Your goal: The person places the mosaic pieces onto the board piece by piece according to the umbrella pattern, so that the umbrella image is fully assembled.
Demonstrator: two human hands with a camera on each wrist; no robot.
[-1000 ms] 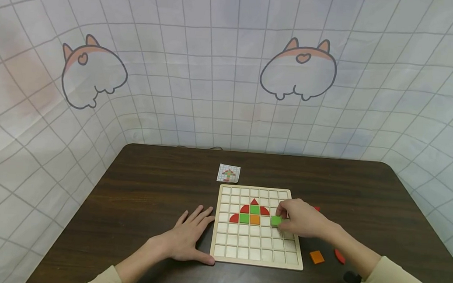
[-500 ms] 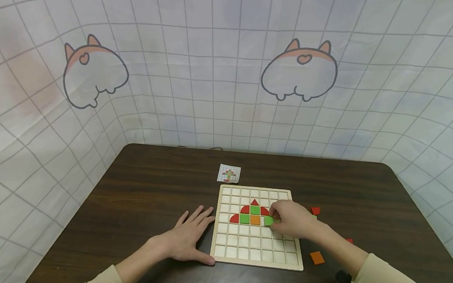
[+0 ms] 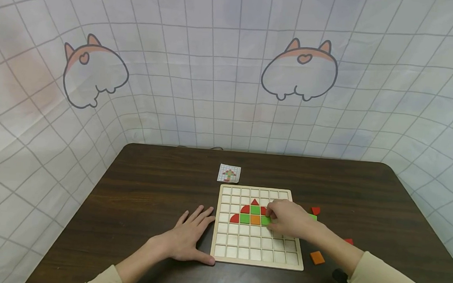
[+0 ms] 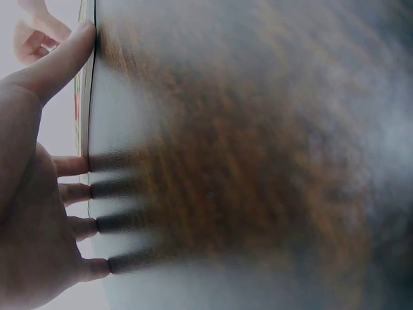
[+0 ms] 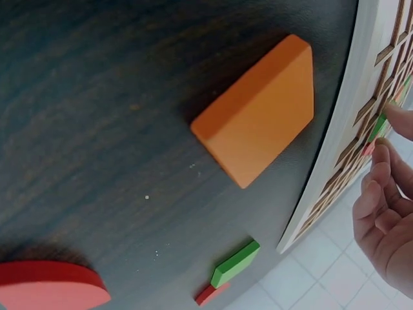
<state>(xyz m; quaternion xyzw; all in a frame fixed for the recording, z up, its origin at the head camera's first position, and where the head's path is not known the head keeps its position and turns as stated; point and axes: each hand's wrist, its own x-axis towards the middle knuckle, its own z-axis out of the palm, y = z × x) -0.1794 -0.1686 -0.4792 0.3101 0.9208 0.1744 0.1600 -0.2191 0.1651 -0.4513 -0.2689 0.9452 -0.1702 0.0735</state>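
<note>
A pale wooden grid board [image 3: 244,240] lies on the dark table, with an arrangement of red, green and orange tiles in its upper middle cells. My right hand [image 3: 290,218] pinches a green square tile [image 3: 265,221] between thumb and forefinger, at the cell right of the orange square tile [image 3: 255,220]. In the right wrist view that green tile [image 5: 378,127] shows at the fingertips, and the hand partly covers it from the head. My left hand [image 3: 186,239] rests with fingers spread against the board's left side, its thumb at the lower left corner.
Behind the board lies a small pattern card [image 3: 229,173]. Right of the board are a loose orange tile [image 3: 317,258], a green tile [image 3: 313,217], a red piece [image 3: 315,210] and another red piece [image 3: 349,241], partly hidden by the right forearm. A patterned cloth wall stands behind.
My right hand has moved left across the board with the green tile, from near the right-hand columns to beside the orange tile. The left hand has stayed put.
</note>
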